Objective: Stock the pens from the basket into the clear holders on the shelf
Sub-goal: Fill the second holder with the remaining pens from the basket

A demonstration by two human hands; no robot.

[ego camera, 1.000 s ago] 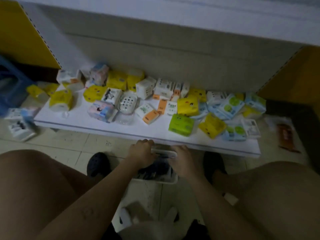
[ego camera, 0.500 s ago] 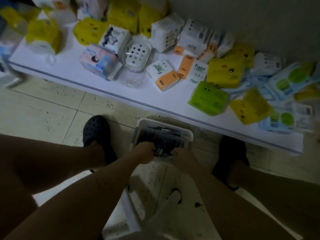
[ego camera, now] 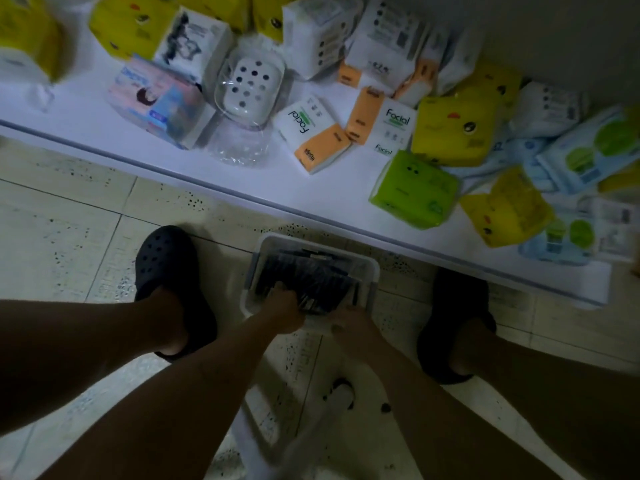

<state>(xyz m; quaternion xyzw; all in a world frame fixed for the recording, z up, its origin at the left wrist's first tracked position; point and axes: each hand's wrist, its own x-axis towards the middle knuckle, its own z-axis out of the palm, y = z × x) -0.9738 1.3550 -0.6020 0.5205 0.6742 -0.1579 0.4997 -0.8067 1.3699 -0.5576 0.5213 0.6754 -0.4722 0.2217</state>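
1. Pens (ego camera: 311,275), dark ones, lie packed in a pale basket (ego camera: 367,264). They mostly run from the near rim to the far one, a few fanned at an angle.
2. That basket sits on the tiled floor (ego camera: 69,237), just in front of the white shelf (ego camera: 311,199) edge and below it.
3. It stands between the person's two dark clogs: left clog (ego camera: 162,258) well to one side, right clog (ego camera: 457,299) close to the other.
4. Left hand (ego camera: 284,311) is at the basket's near rim, knuckles up, fingers curled down among the pens. In this dim light I cannot tell whether they pinch any.
5. Right hand (ego camera: 351,325) is just beside it at the same near rim, touching the pen ends or the rim. Its fingers are tucked out of sight, so I cannot tell spread from closed.
6. Both forearms reach down between bare knees.
7. On the shelf, a clear soap dish (ego camera: 249,88) with a holed white insert leans among loose packets.
8. Near it lie white and orange "Facial" tissue packs (ego camera: 304,119), touching one another.
9. Further right, a yellow pack (ego camera: 453,126) sits above a green pack (ego camera: 412,188), which lies near the shelf edge, close to the basket.
10. Blue-and-green wipes packets (ego camera: 588,154) crowd the far right end.
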